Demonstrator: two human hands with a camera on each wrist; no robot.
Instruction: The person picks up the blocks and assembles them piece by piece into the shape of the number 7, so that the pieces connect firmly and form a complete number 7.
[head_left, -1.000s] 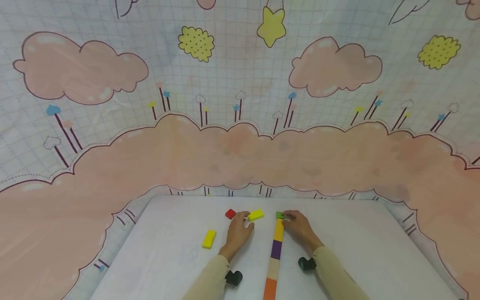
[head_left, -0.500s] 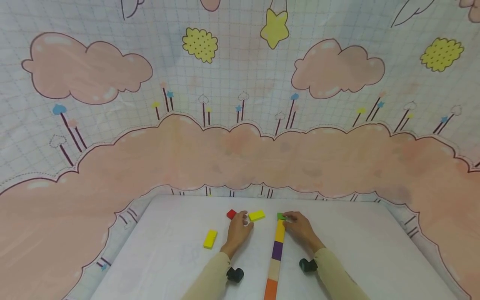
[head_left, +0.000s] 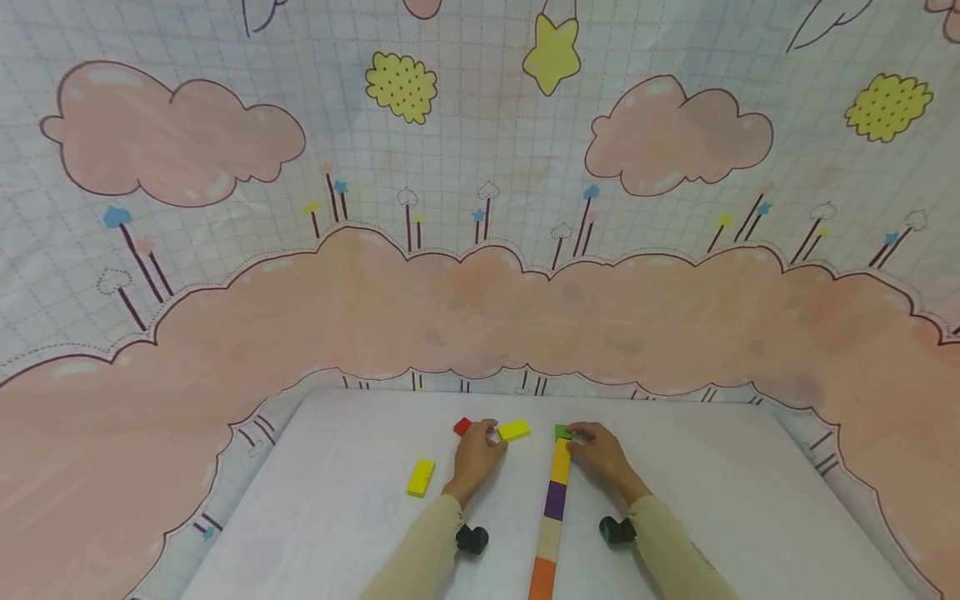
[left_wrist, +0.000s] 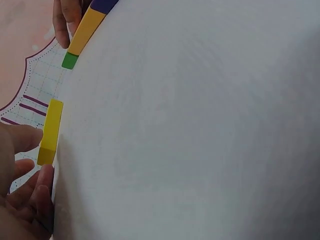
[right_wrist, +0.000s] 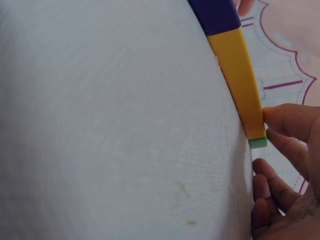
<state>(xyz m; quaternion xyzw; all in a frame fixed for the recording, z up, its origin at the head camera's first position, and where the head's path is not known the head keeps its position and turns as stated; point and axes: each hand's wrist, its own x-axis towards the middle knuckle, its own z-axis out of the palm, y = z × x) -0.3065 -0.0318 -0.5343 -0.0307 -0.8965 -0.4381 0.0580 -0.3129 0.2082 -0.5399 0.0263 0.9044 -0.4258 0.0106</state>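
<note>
Multicoloured block row (head_left: 555, 502) laid, lower centre; red block (head_left: 462, 427), yellow oblong blocks (head_left: 422, 478) seemingly remain. Left hand (head_left: 477, 460): fingers apart; right hand (head_left: 602, 458): parted, touching row.

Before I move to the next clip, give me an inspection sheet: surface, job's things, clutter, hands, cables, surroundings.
Surface: white tabletop; small green mark and brownish mark in the right wrist view.
Job's things: row of green block, amber block, purple block, beige block and orange block, the last cut by the frame; loose: red block, far yellow block, near yellow block.
Clutter: nothing seen.
Left hand: beside the far yellow block; contact unclear.
Right hand: fingertips against the amber block's side.
Cables: nothing seen.
Surroundings: backdrop printed with clouds and a star; dark devices at both wrists.
</note>
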